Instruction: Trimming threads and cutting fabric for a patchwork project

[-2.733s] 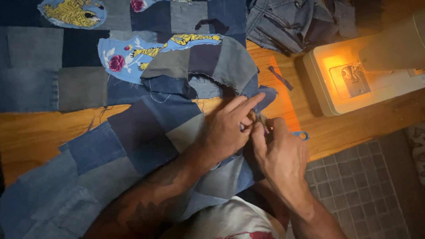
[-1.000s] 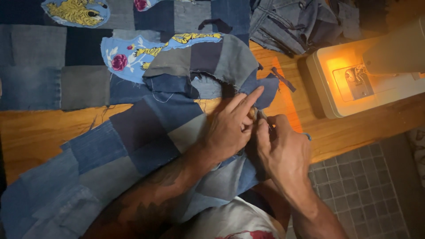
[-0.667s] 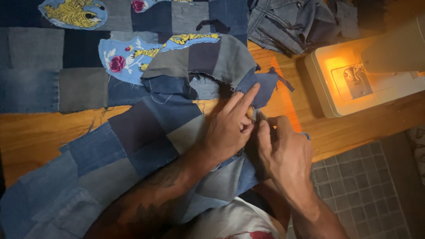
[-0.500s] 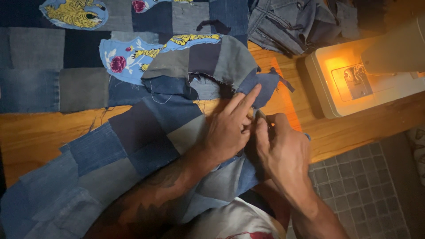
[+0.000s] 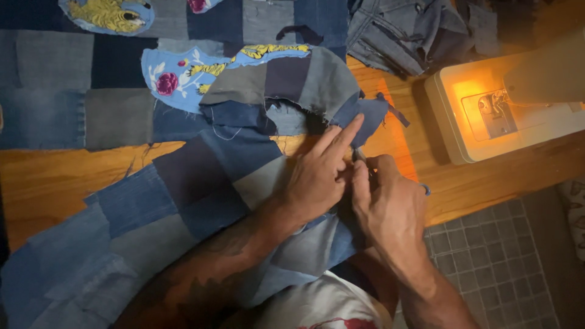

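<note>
A denim patchwork [image 5: 183, 189] of blue and grey squares lies across the wooden table [image 5: 55, 176], with a flowered light-blue patch [image 5: 177, 73] near the top. My left hand [image 5: 317, 180] rests on the patchwork's right edge, index finger stretched toward a dark blue flap [image 5: 365, 116], the other fingers pinching the cloth. My right hand [image 5: 390, 207] sits tight against it, closed around small scissors [image 5: 359, 155]. Their metal tip shows between the two hands and a blue handle loop sticks out on the right.
A white sewing machine [image 5: 506, 109] with its lamp glowing orange stands at the right on the table. A heap of grey-blue denim pieces [image 5: 402, 30] lies at the top. Grey floor tiles [image 5: 487, 256] show below the table's front edge.
My left index finger has stretched further up toward the dark blue flap. My right hand has closed in against the left, covering more of the scissors' blue handle. The cloth has barely shifted.
</note>
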